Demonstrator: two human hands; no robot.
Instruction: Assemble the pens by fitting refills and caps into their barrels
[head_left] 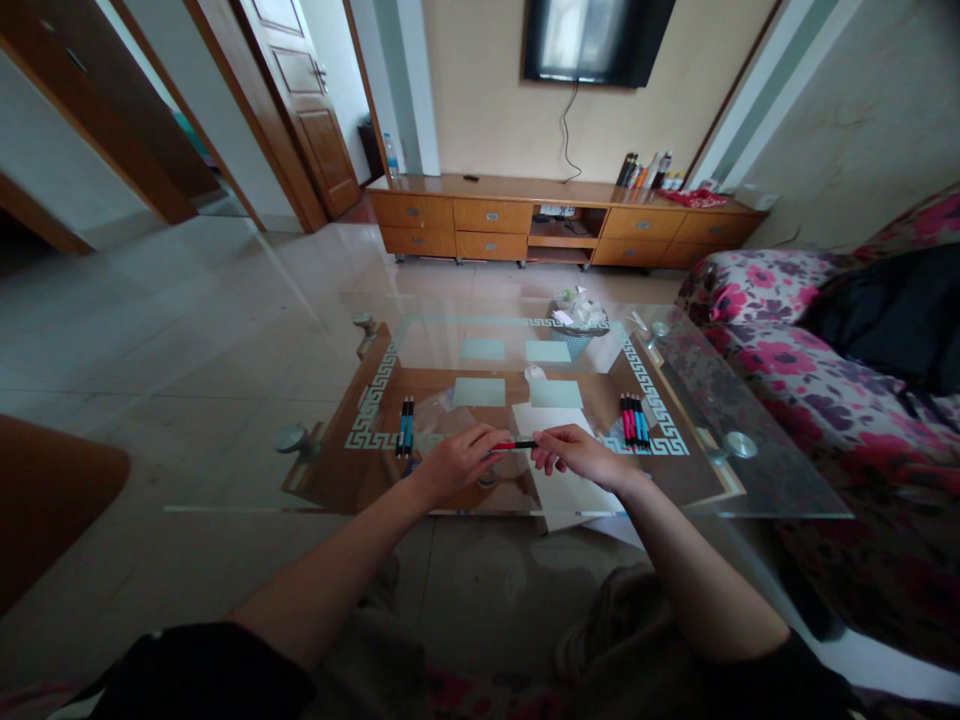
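"Red-and-black pen [516,445]: where is it sitting?"

"Between both hands, over the near side of the glass coffee table [373,405], held roughly level. Left hand [457,462] is pinching the red end, right hand [574,452] is gripping the black end."

"Fingers?"

"Narrow on both sides, closing on the pen. Left fingers are bunching over the barrel, back of the hand facing up. Right thumb and forefinger are doing the holding; the others are curling underneath, looking loose."

"How far along?"

"Judging by layout: partway. Blue pens [405,428], two by my count, are lying side by side on the left. Red and blue pens [634,421], probably four, are lying packed together on the right. Those are looking settled. Only the held one is belonging to neither group. Twisting, pulling or just holding? Can't tell."

"Arm pose?"

"Forearms are slanting in from the bottom corners, out of dark sleeves [202,670], and converging on the pen. Right hand is overlapping a white sheet [570,502]; whether that's lying on or under the glass, I'm not managing to tell."
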